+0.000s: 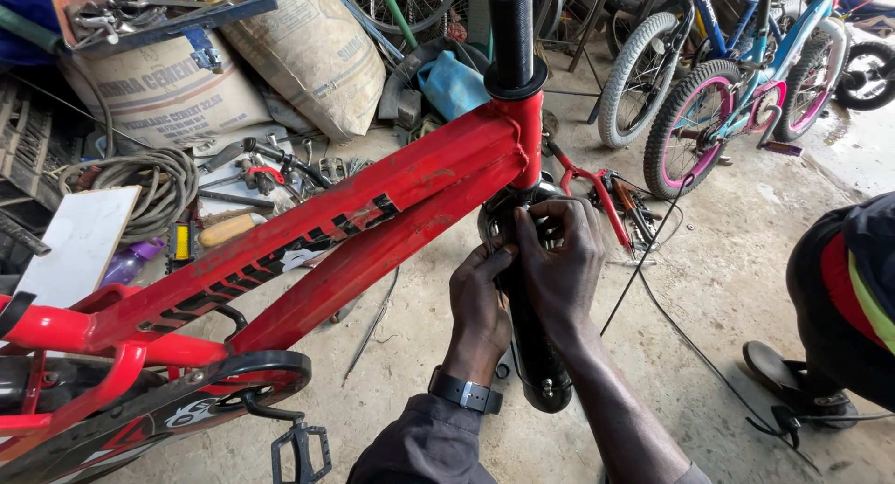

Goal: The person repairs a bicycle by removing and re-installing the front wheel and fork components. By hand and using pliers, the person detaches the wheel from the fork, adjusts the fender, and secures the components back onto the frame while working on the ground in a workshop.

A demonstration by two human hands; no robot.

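Nearest to us, our two forearms rise from the bottom edge, the left one in a dark sleeve with a black wristband (465,392), the right one bare. Our left hand (479,302) stands upright with its fingers curled onto the black fork (533,339), just under the red bicycle frame's (373,214) head tube. Our right hand (559,260) bends over from the right and wraps the top of the same fork, fingertips pinched on a small part we cannot make out. Both hands touch each other there. A pedal (300,451) hangs near left. A thin black cable (653,269) runs across the concrete to the right, beside another person's dark sleeve (844,297). Farther left lie scattered tools (256,167) and cement sacks (308,46); far right stand small bicycles (727,83).
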